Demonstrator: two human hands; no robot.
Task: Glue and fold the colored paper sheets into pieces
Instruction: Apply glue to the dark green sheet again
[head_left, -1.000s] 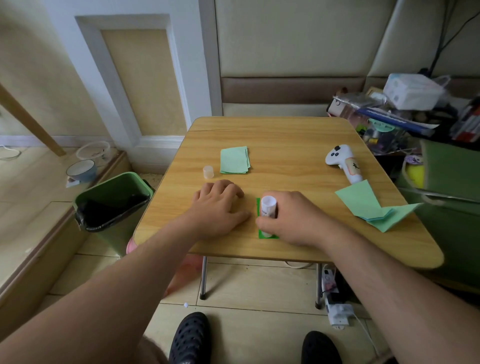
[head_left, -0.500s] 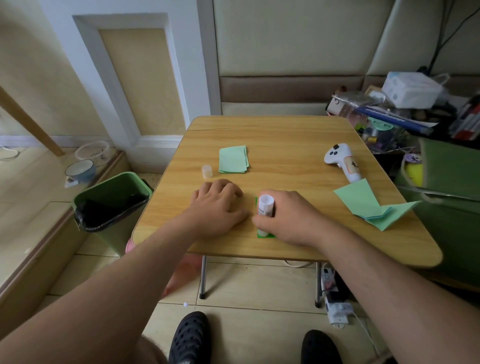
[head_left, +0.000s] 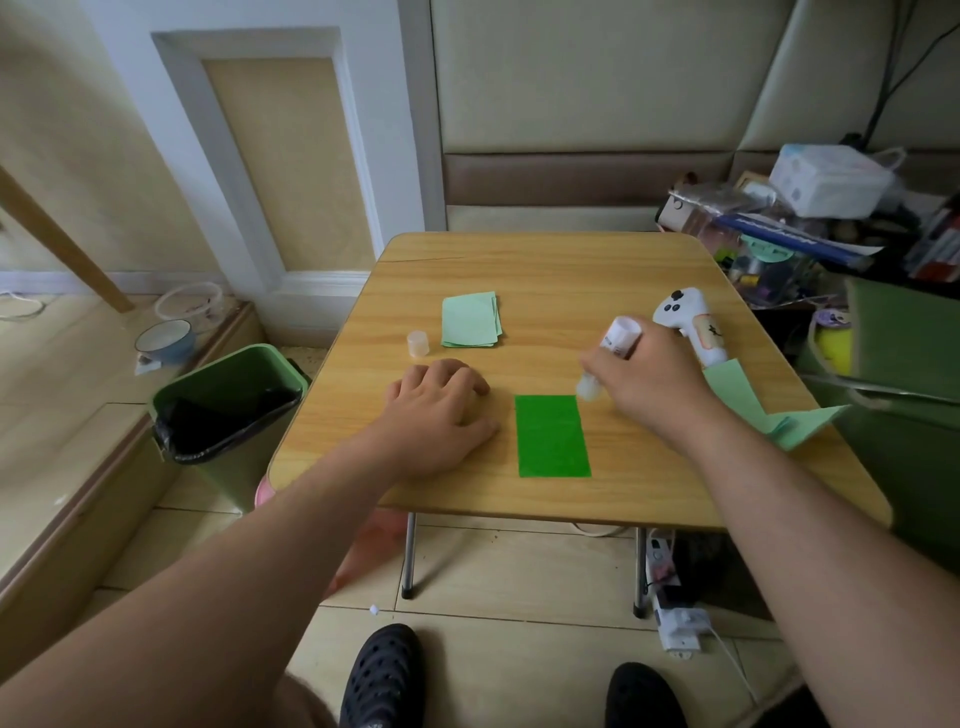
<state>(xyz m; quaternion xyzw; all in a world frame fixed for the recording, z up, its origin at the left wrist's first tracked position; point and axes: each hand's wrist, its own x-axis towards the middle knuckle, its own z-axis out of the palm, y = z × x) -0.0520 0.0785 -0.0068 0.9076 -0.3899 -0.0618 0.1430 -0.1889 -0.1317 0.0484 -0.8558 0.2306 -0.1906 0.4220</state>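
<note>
A dark green paper rectangle (head_left: 552, 435) lies flat near the front edge of the wooden table (head_left: 571, 270). My right hand (head_left: 641, 379) grips a white glue stick (head_left: 608, 358), tilted with its tip down, just off the paper's upper right corner. My left hand (head_left: 436, 410) rests palm down on the table, left of the paper and apart from it. The glue stick's clear cap (head_left: 418, 344) stands beyond my left hand. A stack of pale green folded pieces (head_left: 470, 319) lies behind it. Loose pale green sheets (head_left: 763, 405) lie at the table's right edge.
A white game controller (head_left: 693, 325) lies on the table behind my right hand. A green bin with a black liner (head_left: 228, 410) stands on the floor at the left. Cluttered boxes and bags (head_left: 831, 218) crowd the right side. A power strip (head_left: 670, 597) sits under the table.
My right hand has lifted the glue stick off the green paper and moved up and right, uncovering the whole rectangle. My left hand has stayed in place.
</note>
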